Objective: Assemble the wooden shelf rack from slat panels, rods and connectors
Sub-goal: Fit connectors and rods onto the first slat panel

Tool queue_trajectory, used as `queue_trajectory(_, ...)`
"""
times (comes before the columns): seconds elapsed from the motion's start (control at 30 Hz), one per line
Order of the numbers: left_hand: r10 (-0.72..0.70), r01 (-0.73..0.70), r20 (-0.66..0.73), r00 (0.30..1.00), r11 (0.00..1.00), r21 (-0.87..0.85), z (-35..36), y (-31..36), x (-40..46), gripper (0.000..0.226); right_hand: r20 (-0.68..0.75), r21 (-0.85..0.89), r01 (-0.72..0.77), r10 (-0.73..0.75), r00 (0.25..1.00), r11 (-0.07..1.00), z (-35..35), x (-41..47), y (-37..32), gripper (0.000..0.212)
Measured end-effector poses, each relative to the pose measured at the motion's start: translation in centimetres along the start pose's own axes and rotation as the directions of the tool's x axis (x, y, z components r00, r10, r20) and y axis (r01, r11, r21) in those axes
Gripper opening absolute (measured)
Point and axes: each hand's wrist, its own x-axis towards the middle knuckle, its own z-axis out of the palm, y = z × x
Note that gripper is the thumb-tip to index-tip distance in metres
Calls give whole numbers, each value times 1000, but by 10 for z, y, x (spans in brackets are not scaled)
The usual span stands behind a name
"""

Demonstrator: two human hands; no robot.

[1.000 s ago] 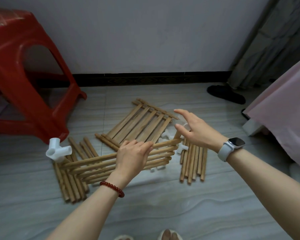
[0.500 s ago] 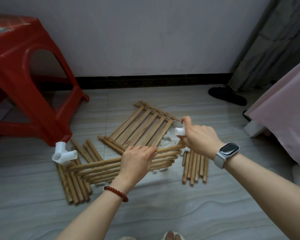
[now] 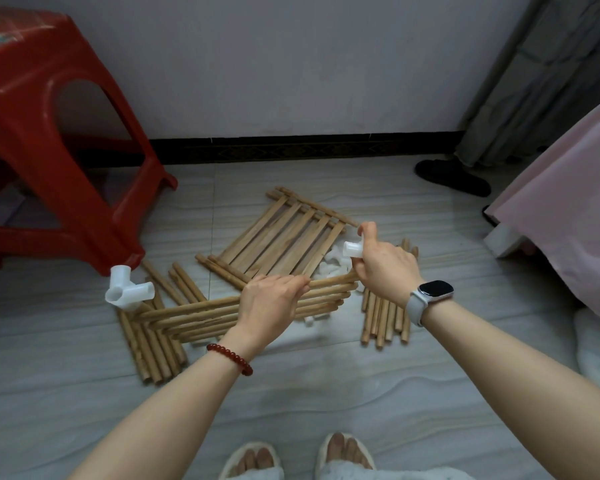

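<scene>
Right hand point(image 3: 383, 263) lifted, now gripping connector point(image 3: 353, 249); left hand point(image 3: 269, 304) grips panel point(image 3: 194, 311); tile floor point(image 3: 84, 393).

Loose white connectors point(image 3: 329, 270) partly hidden behind held slat panel point(image 3: 194, 311)

both forearms extend forward and down from the lower edge of the view. left hand point(image 3: 271, 308): palm down, knuckles up, fingers curled over forward. right hand point(image 3: 383, 263): raised slightly higher, back toward the camera, thumb and fingers pinched closed. the two hands are near, not touching.
</scene>
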Motion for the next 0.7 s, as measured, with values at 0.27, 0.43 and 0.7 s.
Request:
queue_trajectory(0.27,-171,155,132,976,980,125,3,-3,17,24,162,574,-109,17,987,812,2,-10,32,79)
queue_trajectory(0.43,-100,124,-107,989,962,241,24,1,31,35,41,497,-389,426,904,776,75,-21,104,38)
queue_trajectory(0.7,70,65,-329,942,922,381,64,-24,61,27,341,294,-813,739,581,503,205,-4,170,37)
